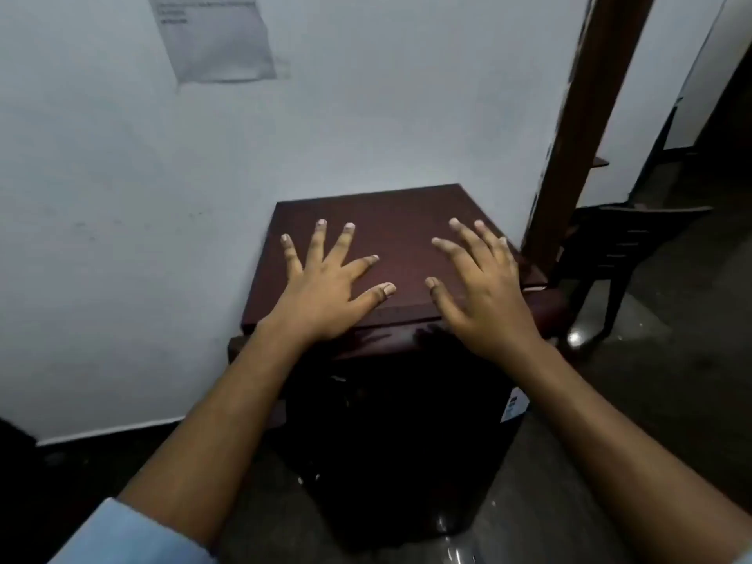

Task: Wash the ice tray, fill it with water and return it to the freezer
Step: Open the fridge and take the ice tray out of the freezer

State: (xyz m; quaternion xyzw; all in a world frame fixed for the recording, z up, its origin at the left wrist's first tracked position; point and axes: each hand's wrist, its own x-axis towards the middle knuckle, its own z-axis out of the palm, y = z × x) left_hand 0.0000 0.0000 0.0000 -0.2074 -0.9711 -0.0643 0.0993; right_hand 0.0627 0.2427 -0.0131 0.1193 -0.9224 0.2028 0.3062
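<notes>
Honestly, progress: nothing of the task shows as done; washing, filling and returning all look left, or all finished, and I cannot tell which.
Left hand (pixel 321 287): mine, fingers spread, grasping nothing, low centre of the frame over the fridge top.
Right hand (pixel 484 287): spread likewise, empty.
Fridge (pixel 390 238): dark maroon, small, against the white wall (pixel 122 197); door appears shut.
Ice tray: not visible anywhere; presumably inside.
Containers: contents hidden.
Chair (pixel 618 246): right edge.
</notes>
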